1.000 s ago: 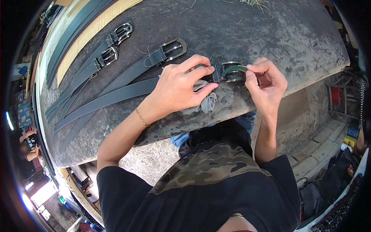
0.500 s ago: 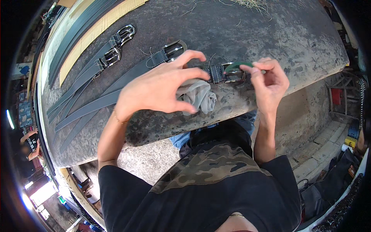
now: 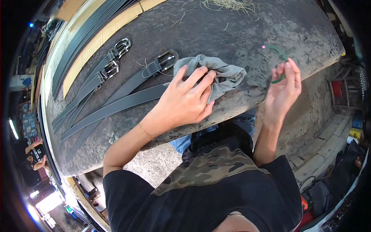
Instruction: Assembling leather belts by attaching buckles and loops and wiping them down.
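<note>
My left hand (image 3: 185, 96) is closed over a crumpled grey cloth (image 3: 228, 74), pressing it down near the table's front edge. A black stitched belt (image 3: 135, 99) runs under that hand; its buckle end is hidden by the cloth. Between the fingers of my right hand (image 3: 285, 91) is a curved green piece of mosquito coil (image 3: 279, 51), its tip glowing pink, raised beside the cloth. Left of the cloth lies another black belt (image 3: 135, 79) with a metal buckle (image 3: 168, 59) and loose threads at its loop.
Two more buckled belts (image 3: 92, 83) lie farther left. Behind them are long dark strips (image 3: 87, 33) and yellowish card (image 3: 91, 54). A heap of pale threads (image 3: 232, 4) sits at the dark table's (image 3: 305, 34) far side. Another person (image 3: 35, 156) is at the far left.
My left hand has gone from spread open above the cloth to gripping it, and the cloth now covers the buckle. My right hand has drawn the coil piece away to the right.
</note>
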### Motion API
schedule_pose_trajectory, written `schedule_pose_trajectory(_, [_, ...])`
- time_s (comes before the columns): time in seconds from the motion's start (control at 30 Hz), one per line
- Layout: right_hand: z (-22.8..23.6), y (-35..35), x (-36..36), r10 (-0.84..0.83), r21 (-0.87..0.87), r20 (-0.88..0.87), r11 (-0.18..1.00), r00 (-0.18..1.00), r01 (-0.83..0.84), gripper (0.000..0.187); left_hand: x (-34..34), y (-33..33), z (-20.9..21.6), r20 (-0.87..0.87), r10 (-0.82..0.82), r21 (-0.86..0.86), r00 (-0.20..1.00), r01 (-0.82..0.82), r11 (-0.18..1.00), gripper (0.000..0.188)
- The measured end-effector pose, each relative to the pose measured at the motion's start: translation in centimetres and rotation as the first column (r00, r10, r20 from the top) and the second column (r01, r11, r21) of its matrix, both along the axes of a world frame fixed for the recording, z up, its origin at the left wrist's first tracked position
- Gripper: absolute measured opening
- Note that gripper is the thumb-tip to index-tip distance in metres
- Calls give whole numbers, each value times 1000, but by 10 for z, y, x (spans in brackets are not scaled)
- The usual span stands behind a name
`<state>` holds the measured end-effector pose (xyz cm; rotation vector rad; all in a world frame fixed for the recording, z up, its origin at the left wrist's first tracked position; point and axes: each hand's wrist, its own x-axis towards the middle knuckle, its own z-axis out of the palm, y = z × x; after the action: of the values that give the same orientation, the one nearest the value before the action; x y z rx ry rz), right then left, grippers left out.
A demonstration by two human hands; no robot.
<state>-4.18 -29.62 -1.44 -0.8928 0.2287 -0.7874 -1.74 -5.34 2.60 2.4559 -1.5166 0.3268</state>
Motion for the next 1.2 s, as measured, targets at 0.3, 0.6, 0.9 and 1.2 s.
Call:
schedule_pose_trajectory(0.3, [0,-111,-46,-263,-12,-155,964,952,264,24,35,4,-7,-332,-189,-262,924,102,960,21])
schedule_pose_trajectory(0.6, [-31,-153,-51,-718,-643,-53,556,694,526,20,54,-104,17,-458,-29,-555,889,-261,790,34])
schedule_pose_trajectory(0.9, [-49,-172,-43,-703,-824,-93,452,705,342,13,70,-269,-52,-171,-15,-369,985,-50,928,45])
schedule_pose_trajectory(1.2, [-49,-215,-66,-604,-262,-140,786,784,559,21,4,-245,-34,-684,-511,-478,521,209,853,16])
